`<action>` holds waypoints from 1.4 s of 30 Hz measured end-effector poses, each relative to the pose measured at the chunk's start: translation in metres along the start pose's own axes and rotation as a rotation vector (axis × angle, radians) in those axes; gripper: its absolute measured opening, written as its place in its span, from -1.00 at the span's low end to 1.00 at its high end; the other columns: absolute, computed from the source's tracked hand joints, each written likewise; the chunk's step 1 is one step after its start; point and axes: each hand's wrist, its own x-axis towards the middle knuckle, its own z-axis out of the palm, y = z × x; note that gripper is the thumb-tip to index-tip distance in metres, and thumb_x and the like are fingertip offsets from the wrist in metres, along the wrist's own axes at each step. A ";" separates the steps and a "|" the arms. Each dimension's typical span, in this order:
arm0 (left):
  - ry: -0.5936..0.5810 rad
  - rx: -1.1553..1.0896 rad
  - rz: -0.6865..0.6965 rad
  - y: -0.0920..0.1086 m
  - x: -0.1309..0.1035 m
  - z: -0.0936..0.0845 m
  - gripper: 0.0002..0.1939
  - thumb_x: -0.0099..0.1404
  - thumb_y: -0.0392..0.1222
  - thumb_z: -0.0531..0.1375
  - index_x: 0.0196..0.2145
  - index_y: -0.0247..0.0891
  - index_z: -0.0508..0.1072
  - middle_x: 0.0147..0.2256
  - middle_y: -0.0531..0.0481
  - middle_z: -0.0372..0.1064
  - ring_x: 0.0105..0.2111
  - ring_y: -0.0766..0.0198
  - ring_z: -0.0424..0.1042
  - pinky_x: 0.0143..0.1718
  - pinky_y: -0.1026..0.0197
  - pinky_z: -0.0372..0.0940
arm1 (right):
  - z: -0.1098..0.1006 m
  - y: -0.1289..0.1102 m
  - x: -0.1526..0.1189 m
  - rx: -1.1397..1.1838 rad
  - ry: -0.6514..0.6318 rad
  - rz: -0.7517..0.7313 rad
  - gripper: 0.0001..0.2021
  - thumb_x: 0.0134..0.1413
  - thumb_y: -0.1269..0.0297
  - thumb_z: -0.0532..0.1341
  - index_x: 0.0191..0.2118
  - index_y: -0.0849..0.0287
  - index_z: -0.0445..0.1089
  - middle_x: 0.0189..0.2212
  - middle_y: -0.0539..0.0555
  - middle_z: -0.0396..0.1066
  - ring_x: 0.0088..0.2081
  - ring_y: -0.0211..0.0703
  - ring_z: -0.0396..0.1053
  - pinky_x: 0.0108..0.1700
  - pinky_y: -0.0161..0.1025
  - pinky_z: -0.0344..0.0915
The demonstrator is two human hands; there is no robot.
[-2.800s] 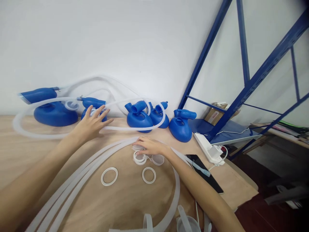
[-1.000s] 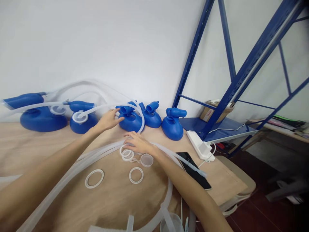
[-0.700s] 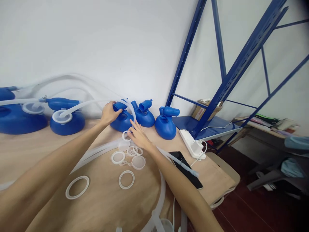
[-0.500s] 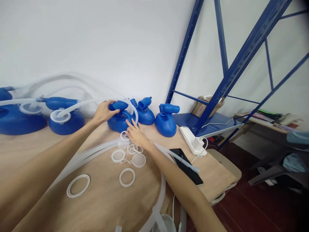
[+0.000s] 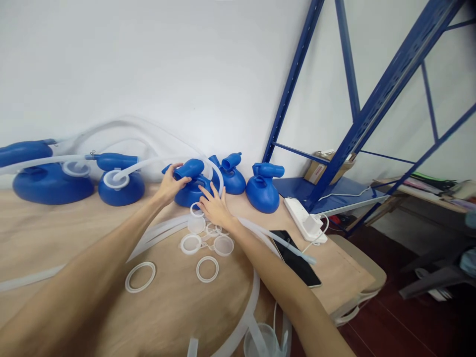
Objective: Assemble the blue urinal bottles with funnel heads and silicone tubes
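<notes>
The left hand [image 5: 173,184] holds the blue spout [image 5: 190,168] near its open end, thumb below and fingers over the top, a narrow grip that probably steadies the piece. The right hand [image 5: 214,204] is spread wide, its fingertips against the blue bottle [image 5: 185,198] under that spout, likely bracing it against sliding. This bottle sits near the middle of the frame, close to the wall [image 5: 148,74]. A pale hose [image 5: 221,181] curves down its right side.

Below the right hand, a small cap ring [image 5: 192,209] stands tilted near the bottle; I cannot tell whether the thumb touches it. Clear caps [image 5: 223,245] and a loose white ring [image 5: 198,269] lie on the table [image 5: 167,312] just below, seemingly kept within easy reach. More bottles [image 5: 121,193] line the wall side to left and right, perhaps to leave the front open. At lower right, a tablet [image 5: 302,271] lies under a hose end.
</notes>
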 end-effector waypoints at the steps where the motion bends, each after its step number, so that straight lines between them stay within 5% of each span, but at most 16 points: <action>1: 0.010 -0.041 -0.007 -0.001 -0.001 0.003 -0.22 0.04 -0.01 0.38 0.22 -0.21 0.37 -0.15 -0.06 0.39 -0.30 0.21 0.46 -0.28 0.15 0.45 | 0.000 -0.002 0.000 -0.001 0.003 0.014 -0.64 0.57 0.14 -0.01 0.03 0.18 0.49 0.55 0.12 0.01 0.57 0.51 -0.26 0.35 0.80 -0.24; 6: 0.044 -0.117 -0.007 -0.002 -0.007 0.009 -0.28 0.01 0.00 0.35 0.13 -0.20 0.34 -0.14 -0.05 0.39 -0.22 0.13 0.51 -0.24 0.12 0.46 | 0.003 -0.011 0.003 0.003 0.026 0.072 -0.66 0.55 0.15 0.02 0.07 0.18 0.49 0.53 0.17 0.06 0.56 0.49 -0.22 0.38 0.76 -0.26; 12: 0.030 0.045 0.063 0.007 -0.017 -0.001 -0.35 -0.01 -0.11 0.39 0.05 -0.19 0.34 0.10 -0.15 0.39 0.18 -0.04 0.39 0.27 -0.06 0.30 | 0.003 -0.014 0.003 0.022 0.012 0.107 -0.67 0.54 0.18 0.03 0.10 0.19 0.47 0.51 0.20 0.10 0.56 0.48 -0.25 0.39 0.76 -0.33; 25: -0.003 0.296 -0.121 0.046 -0.042 -0.031 -0.32 0.05 -0.06 0.42 0.14 -0.20 0.48 -0.34 -0.04 0.54 -0.30 -0.07 0.60 -0.05 -0.12 0.47 | 0.013 -0.011 0.014 0.143 0.007 0.185 -0.68 0.54 0.16 0.02 0.07 0.17 0.47 0.53 0.21 0.04 0.56 0.49 -0.26 0.40 0.71 -0.27; 30: -0.005 0.351 -0.162 0.064 -0.056 -0.066 -0.25 0.11 0.13 0.41 0.17 -0.22 0.37 -0.38 -0.03 0.55 -0.41 -0.02 0.58 -0.21 -0.07 0.50 | -0.002 0.000 0.013 0.385 0.139 0.261 -0.68 0.53 0.10 0.06 -0.06 0.12 0.52 0.50 0.17 0.08 0.54 0.27 -0.12 0.48 0.50 -0.21; 35: 0.091 0.473 0.017 0.079 -0.077 -0.095 -0.41 0.14 0.24 0.37 0.05 -0.06 0.51 -0.13 -0.08 0.58 -0.07 -0.16 0.56 0.08 -0.20 0.42 | -0.030 0.002 0.024 0.903 0.475 0.233 -0.67 0.43 -0.01 0.15 -0.15 0.12 0.53 -0.01 0.17 0.53 0.10 -0.01 0.45 0.28 -0.02 0.33; 39: 0.054 0.237 0.130 0.081 -0.088 -0.099 -0.19 0.11 0.18 0.39 0.28 -0.03 0.37 0.03 -0.09 0.51 0.06 -0.10 0.51 0.06 -0.09 0.49 | -0.048 -0.020 0.029 1.354 0.366 0.152 -0.61 0.24 -0.14 0.31 -0.15 0.12 0.52 -0.32 0.04 0.55 -0.21 -0.10 0.54 -0.01 -0.14 0.48; 42: -0.034 0.143 0.185 0.081 -0.091 -0.096 -0.24 0.09 0.20 0.39 0.21 -0.09 0.44 0.00 -0.10 0.52 -0.03 -0.07 0.54 -0.04 -0.03 0.54 | -0.055 -0.043 0.027 1.533 0.207 0.125 -0.52 0.11 -0.13 0.41 0.03 0.06 0.50 -0.36 -0.03 0.52 -0.39 -0.21 0.48 -0.25 -0.23 0.47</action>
